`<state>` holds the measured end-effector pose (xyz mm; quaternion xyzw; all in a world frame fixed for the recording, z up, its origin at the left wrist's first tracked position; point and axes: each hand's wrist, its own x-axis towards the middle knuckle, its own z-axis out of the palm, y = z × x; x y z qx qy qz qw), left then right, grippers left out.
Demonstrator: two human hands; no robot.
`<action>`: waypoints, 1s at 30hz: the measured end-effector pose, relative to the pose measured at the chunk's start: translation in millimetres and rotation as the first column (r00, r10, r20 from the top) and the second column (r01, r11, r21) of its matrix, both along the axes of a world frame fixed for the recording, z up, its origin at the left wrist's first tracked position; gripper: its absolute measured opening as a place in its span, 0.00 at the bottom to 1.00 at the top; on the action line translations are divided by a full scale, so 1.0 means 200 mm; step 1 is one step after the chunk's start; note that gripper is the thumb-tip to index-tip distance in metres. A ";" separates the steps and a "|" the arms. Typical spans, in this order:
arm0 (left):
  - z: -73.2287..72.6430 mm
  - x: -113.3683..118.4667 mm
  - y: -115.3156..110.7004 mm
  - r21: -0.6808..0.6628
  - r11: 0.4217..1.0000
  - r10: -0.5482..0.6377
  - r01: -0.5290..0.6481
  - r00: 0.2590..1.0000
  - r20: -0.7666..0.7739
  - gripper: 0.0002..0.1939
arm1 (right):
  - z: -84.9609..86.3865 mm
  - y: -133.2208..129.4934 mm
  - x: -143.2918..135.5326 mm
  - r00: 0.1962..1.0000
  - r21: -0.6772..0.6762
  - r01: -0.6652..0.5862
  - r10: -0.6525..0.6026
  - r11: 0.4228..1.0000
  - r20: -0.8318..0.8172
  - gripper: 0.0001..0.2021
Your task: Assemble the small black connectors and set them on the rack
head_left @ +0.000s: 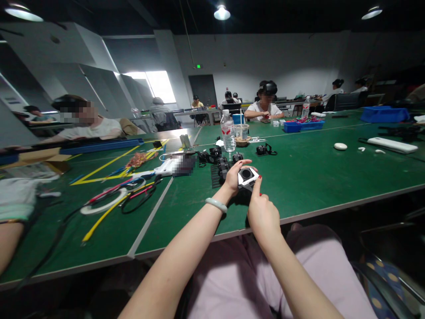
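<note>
A small white and black device (247,175) with a round dark centre is held above the green table's front part. My left hand (233,178), with a pale bangle at the wrist, wraps round its left and far sides. On its right side, the extended index finger of my right hand (263,210) touches the white edge; the other fingers are curled, and what lies under them is hidden. Just beyond my left hand sit black parts (219,170) on the table. Another black part with a strap (265,150) lies farther back to the right.
A water bottle (228,133) and a cup (241,131) stand behind the black parts. Cables (106,212) spread over the left side. Blue trays (303,126) lie at the back right, a white case (392,145) nearer. Co-workers sit around; one person's arm is at far left.
</note>
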<state>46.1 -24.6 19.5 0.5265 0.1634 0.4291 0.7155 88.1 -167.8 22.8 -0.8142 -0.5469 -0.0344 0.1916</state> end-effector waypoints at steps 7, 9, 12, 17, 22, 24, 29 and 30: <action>0.01 0.00 -0.01 -0.048 0.998 -0.031 0.031 1.000 -0.002 0.15 | 0.02 -0.01 -0.04 1.000 -0.018 0.020 -0.020 1.000 -0.013 0.29; 0.01 0.00 -0.01 -0.052 0.998 -0.044 0.044 0.999 0.007 0.15 | 0.02 -0.01 -0.04 1.000 -0.027 0.021 -0.021 0.999 -0.012 0.29; 0.00 0.01 -0.01 -0.054 0.998 -0.040 0.040 0.999 0.012 0.14 | 0.02 -0.01 -0.03 1.000 -0.020 0.008 -0.008 1.000 -0.015 0.29; 0.00 0.01 -0.01 -0.039 0.999 -0.028 0.028 0.999 0.018 0.14 | 0.01 -0.02 -0.02 1.000 0.007 -0.004 0.004 1.000 -0.020 0.30; 0.00 0.00 -0.01 -0.017 1.000 -0.020 0.020 1.000 0.021 0.14 | 0.01 -0.02 -0.02 0.999 -0.003 -0.019 0.019 1.000 -0.029 0.30; 0.00 0.00 -0.01 -0.014 1.000 -0.017 0.017 1.000 0.013 0.14 | 0.01 -0.03 -0.02 0.999 0.001 -0.018 0.018 1.000 -0.031 0.30; -0.01 0.00 0.00 -0.021 1.000 -0.007 0.007 1.000 -0.008 0.15 | -0.01 -0.04 -0.02 0.999 0.012 -0.016 0.017 1.000 -0.035 0.31; -0.01 0.01 0.00 -0.025 1.000 -0.005 0.004 1.000 -0.013 0.15 | -0.01 -0.04 -0.02 0.999 0.011 -0.017 0.018 1.000 -0.039 0.31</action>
